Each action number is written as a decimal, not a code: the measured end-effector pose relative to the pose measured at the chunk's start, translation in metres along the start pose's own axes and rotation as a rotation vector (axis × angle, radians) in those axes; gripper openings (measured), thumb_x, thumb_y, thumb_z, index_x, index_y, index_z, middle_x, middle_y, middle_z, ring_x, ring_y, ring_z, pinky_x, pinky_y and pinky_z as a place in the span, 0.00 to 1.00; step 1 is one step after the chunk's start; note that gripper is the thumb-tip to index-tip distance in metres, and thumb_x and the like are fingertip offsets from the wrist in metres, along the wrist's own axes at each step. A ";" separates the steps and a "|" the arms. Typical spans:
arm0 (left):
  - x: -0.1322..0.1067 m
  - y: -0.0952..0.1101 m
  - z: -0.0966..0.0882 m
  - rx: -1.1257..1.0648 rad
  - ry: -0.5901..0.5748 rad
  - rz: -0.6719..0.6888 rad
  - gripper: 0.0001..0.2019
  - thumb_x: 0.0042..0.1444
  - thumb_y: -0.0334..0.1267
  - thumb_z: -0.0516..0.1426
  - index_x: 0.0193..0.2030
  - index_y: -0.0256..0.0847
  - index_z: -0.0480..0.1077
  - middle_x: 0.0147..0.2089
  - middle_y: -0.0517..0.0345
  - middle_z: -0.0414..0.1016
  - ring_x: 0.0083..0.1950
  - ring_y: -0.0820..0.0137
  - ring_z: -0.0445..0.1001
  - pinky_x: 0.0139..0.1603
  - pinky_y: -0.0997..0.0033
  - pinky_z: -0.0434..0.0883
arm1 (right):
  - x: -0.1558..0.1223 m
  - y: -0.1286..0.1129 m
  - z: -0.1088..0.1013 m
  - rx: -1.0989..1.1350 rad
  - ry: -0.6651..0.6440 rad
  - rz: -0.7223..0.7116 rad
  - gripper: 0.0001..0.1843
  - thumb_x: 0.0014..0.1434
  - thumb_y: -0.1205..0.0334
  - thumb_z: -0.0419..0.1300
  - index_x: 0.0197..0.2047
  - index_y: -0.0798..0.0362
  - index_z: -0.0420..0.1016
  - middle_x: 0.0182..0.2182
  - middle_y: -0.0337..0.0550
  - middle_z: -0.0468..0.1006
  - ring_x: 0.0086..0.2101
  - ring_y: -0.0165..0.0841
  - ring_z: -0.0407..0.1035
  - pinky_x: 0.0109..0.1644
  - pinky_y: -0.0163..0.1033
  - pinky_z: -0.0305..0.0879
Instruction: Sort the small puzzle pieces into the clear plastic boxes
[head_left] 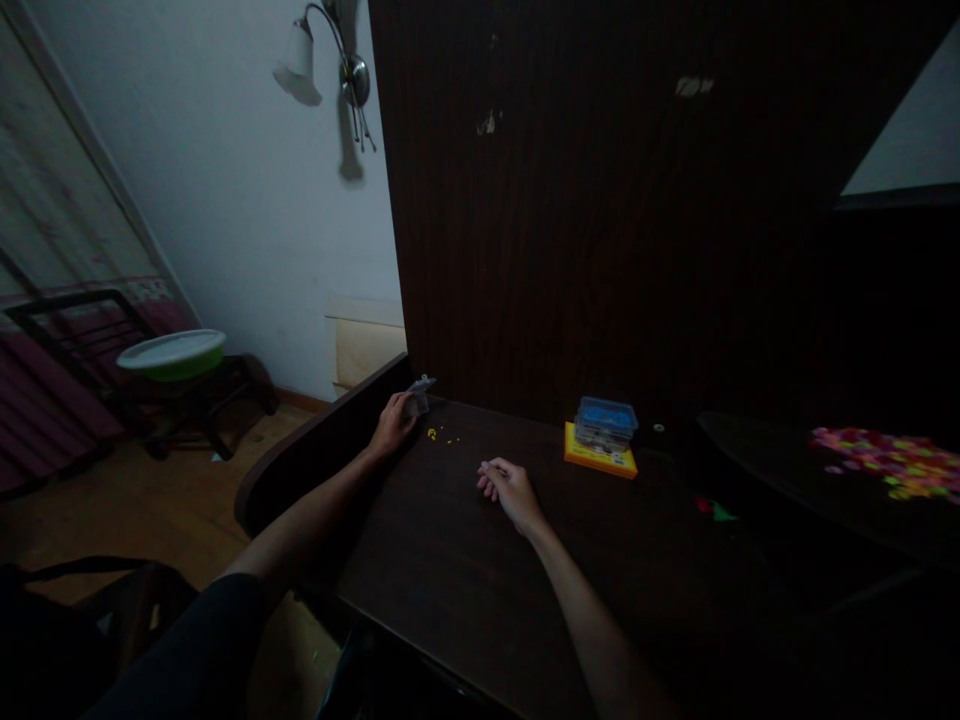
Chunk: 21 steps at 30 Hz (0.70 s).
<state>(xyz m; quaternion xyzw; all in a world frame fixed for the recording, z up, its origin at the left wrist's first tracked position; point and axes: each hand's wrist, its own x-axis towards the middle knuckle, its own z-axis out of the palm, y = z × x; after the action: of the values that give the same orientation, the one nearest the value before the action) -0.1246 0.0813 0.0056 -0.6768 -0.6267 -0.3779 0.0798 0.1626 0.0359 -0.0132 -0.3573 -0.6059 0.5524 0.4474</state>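
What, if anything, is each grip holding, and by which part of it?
The left grip holds the small clear box by its left side; whether the right grip holds anything cannot be told.

Colourful pieces point(907, 466) blurred, cut off at right; yellow bits point(432, 434) too small to identify

A dim room in what I take, from afar, for a home, curved wall lamp point(299, 52), pink-and-pale curtain point(45, 425), dark chair point(176, 394) bearing a green basin point(181, 367), brown floor point(191, 490).
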 end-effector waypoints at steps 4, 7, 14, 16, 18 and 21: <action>0.006 0.004 0.015 0.054 0.015 -0.147 0.20 0.57 0.38 0.59 0.56 0.37 0.66 0.54 0.43 0.72 0.55 0.58 0.73 0.57 0.58 0.71 | -0.001 0.001 -0.001 -0.004 0.002 -0.009 0.22 0.52 0.41 0.59 0.28 0.54 0.73 0.20 0.41 0.73 0.20 0.28 0.63 0.21 0.32 0.56; 0.012 0.004 0.020 0.111 0.001 -0.234 0.20 0.59 0.42 0.58 0.56 0.36 0.67 0.54 0.41 0.73 0.54 0.57 0.73 0.56 0.59 0.71 | 0.000 0.003 -0.001 -0.011 -0.002 -0.011 0.22 0.52 0.41 0.59 0.27 0.54 0.73 0.20 0.41 0.73 0.20 0.28 0.63 0.21 0.32 0.57; 0.019 0.008 0.015 0.275 -0.096 -0.344 0.19 0.60 0.49 0.56 0.53 0.42 0.73 0.48 0.44 0.77 0.54 0.53 0.73 0.49 0.61 0.72 | 0.001 0.004 0.000 -0.023 -0.006 -0.006 0.22 0.52 0.41 0.59 0.28 0.54 0.73 0.20 0.41 0.73 0.19 0.27 0.63 0.21 0.32 0.55; 0.019 0.010 0.014 0.313 -0.121 -0.352 0.18 0.60 0.49 0.55 0.52 0.43 0.74 0.46 0.44 0.78 0.54 0.52 0.72 0.48 0.60 0.72 | 0.001 0.004 0.000 -0.029 -0.007 -0.008 0.22 0.52 0.42 0.59 0.28 0.54 0.73 0.20 0.41 0.73 0.19 0.27 0.63 0.21 0.32 0.56; 0.020 0.012 0.014 0.340 -0.143 -0.355 0.18 0.61 0.49 0.55 0.51 0.42 0.75 0.46 0.42 0.77 0.54 0.51 0.72 0.48 0.59 0.72 | 0.000 0.004 -0.001 -0.034 -0.010 -0.010 0.22 0.53 0.42 0.58 0.28 0.54 0.73 0.21 0.41 0.73 0.20 0.27 0.63 0.21 0.32 0.56; 0.023 0.014 0.012 0.365 -0.167 -0.359 0.19 0.61 0.50 0.54 0.48 0.39 0.76 0.48 0.39 0.76 0.54 0.49 0.72 0.47 0.57 0.72 | 0.000 0.005 -0.001 -0.037 -0.014 -0.017 0.22 0.53 0.42 0.58 0.28 0.54 0.73 0.21 0.41 0.73 0.20 0.27 0.63 0.21 0.32 0.56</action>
<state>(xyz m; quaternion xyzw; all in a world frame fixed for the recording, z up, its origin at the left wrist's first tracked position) -0.1080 0.1034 0.0159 -0.5582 -0.7988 -0.2096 0.0801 0.1634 0.0371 -0.0178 -0.3566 -0.6222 0.5395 0.4413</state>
